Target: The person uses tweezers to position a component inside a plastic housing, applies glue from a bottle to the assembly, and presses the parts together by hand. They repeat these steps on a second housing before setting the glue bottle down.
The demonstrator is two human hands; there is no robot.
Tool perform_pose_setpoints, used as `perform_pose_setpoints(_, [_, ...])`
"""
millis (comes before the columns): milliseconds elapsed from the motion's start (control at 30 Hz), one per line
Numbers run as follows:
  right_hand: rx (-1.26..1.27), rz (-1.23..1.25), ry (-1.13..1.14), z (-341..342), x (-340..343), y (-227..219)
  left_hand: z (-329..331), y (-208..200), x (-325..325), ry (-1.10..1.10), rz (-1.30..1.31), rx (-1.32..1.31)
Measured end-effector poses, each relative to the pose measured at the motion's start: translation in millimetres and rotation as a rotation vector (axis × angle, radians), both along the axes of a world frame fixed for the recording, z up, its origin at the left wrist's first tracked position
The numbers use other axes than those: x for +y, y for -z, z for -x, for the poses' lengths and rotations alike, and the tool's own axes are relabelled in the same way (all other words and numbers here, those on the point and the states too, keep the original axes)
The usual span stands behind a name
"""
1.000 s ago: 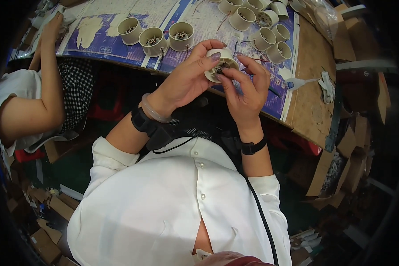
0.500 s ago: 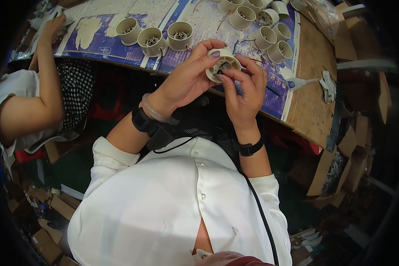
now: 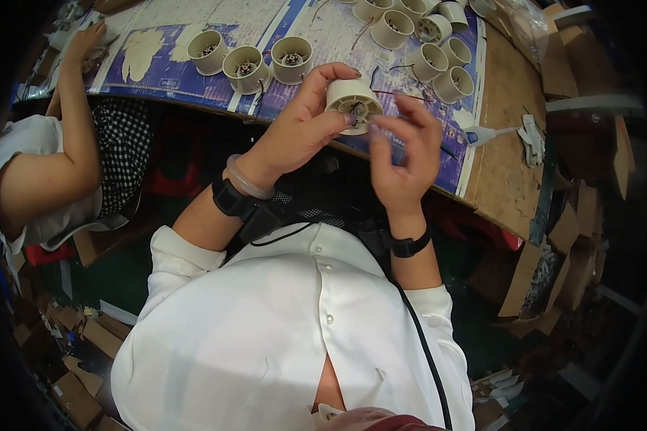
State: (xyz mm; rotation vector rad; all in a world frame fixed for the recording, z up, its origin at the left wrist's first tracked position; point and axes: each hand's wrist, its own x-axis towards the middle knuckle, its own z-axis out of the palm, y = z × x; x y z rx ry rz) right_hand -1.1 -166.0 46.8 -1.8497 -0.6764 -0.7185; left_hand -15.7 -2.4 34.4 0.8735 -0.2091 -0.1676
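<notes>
Over the table's front edge, my left hand (image 3: 302, 131) grips a white round plastic housing (image 3: 352, 92), its ribbed side facing me. My left thumb presses at the ribbed inside, where a dark wire shows. Red and dark wires trail from the housing on its right. Just right of it, my right hand (image 3: 407, 158) is apart from the housing, its fingers bent and spread with nothing seen in them. Beyond my left hand stand three similar cups, one of them a white cup (image 3: 292, 60) with a metal-and-dark part inside.
Several more white cups (image 3: 392, 29) with wires crowd the far right of the table (image 3: 507, 154). A small white bottle with a nozzle (image 3: 482, 135) and a white glove (image 3: 531, 141) lie at the right. At the left, another person's arm (image 3: 83, 136) reaches onto the table.
My right hand has drawn back from the housing's inside to the right, its fingers spreading. The housing has tilted in my left hand, and my left thumb has moved onto its ribbed inside.
</notes>
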Motion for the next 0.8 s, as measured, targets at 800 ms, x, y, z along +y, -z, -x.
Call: perform_pose_setpoints(800, [0.177,-0.098,-0.038,-13.8,-0.2,-3.7,0.6,9.6,-1.5,-0.174,-0.357,-0.207])
